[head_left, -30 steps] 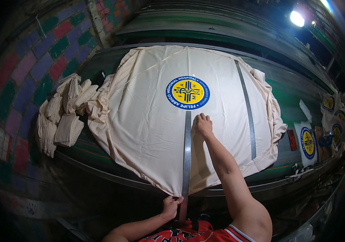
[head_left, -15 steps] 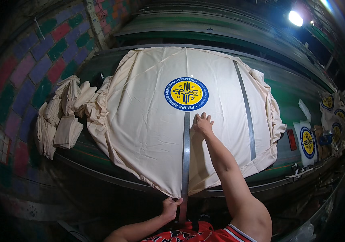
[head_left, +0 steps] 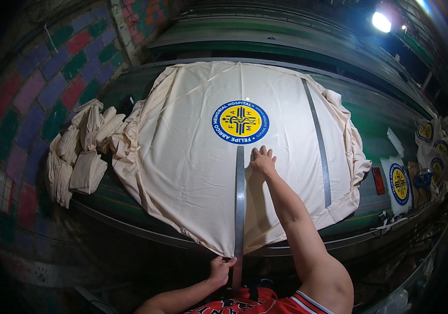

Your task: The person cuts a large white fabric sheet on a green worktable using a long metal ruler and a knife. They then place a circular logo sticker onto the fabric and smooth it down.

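Note:
A large cream cloth (head_left: 182, 157) lies spread over a long green table, with a round blue and yellow printed emblem (head_left: 240, 122) near its middle. From just below the emblem a long metal ruler (head_left: 240, 199) runs toward me, past the cloth's near edge. Close to the ruler's far end, my right hand (head_left: 262, 159) rests on the cloth with fingers spread. My left hand (head_left: 221, 269) pinches the cloth's near edge, its thumb beside the ruler. A second metal strip (head_left: 318, 141) lies on the cloth's right part.
Folded cream cloths (head_left: 80, 152) are heaped on the left. At the right end of the green table (head_left: 362, 225) lie a white sheet with the same emblem (head_left: 399, 186), a red flat item (head_left: 378, 180) and more printed pieces (head_left: 433, 138). A painted brick wall (head_left: 51, 78) stands left.

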The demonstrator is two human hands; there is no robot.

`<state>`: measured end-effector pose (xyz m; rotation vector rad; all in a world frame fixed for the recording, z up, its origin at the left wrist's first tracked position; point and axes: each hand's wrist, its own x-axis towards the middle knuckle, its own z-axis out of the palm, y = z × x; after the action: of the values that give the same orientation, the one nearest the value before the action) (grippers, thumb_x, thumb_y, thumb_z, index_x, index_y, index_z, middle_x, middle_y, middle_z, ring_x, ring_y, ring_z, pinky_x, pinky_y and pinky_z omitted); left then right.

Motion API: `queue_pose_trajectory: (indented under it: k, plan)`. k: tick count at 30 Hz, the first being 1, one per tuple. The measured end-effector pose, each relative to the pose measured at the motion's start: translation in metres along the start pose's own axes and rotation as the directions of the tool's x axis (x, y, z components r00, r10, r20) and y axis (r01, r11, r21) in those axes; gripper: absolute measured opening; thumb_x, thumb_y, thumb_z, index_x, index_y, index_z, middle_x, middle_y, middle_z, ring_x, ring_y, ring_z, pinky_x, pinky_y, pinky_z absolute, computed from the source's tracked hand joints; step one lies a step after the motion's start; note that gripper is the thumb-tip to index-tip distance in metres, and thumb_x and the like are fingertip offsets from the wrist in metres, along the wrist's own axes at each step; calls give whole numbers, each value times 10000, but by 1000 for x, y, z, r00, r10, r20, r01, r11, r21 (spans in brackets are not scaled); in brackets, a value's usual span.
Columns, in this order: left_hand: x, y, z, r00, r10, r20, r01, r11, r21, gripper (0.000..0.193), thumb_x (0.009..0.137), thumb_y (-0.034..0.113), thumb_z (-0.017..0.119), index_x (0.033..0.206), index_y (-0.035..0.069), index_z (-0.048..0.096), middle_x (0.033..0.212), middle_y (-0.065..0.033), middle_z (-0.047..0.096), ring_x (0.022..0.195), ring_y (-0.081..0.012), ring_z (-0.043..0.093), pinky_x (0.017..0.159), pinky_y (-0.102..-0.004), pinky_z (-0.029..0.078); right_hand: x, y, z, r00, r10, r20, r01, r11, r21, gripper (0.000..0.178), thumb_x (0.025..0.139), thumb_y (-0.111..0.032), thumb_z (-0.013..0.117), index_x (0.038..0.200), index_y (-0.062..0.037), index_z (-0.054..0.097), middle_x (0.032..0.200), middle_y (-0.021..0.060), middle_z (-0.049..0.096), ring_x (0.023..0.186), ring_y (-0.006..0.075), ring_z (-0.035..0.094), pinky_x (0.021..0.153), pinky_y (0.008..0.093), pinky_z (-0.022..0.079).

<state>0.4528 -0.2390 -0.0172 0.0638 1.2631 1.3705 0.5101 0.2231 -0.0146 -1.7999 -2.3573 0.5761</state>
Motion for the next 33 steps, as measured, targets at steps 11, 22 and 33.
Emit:
queue_pose_trajectory:
  k: [11, 22, 33]
  plan:
    - [3, -5, -3, 1000, 7, 1, -7, 1000, -2, 166, 856, -49, 722, 982, 5, 629, 915, -66, 676, 808, -162, 654, 765, -302, 534, 0, 1, 3, 1000, 29, 9, -29, 999, -46, 777, 753, -335, 699, 1479, -298, 422, 1626, 125, 208, 1482, 469, 146, 1112, 730, 205]
    - [3, -5, -5, 1000, -21, 8, 21, 1000, -13, 189, 851, -36, 731, 1018, 16, 656, 954, -43, 685, 856, -144, 640, 826, -297, 510, -2, -11, -7, 1000, 16, 20, -15, 999, -47, 720, 786, -318, 677, 1463, -258, 439, 1585, 112, 264, 1473, 442, 182, 1075, 779, 211]
    - [-2, 3, 3, 1000, 6, 16, -6, 1000, -9, 134, 857, -29, 728, 961, 17, 657, 888, -48, 682, 775, -150, 641, 744, -300, 521, -2, -11, -12, 999, 16, 35, -16, 1000, -6, 688, 792, -293, 655, 1446, -244, 447, 1592, 114, 255, 1477, 438, 182, 1073, 790, 199]
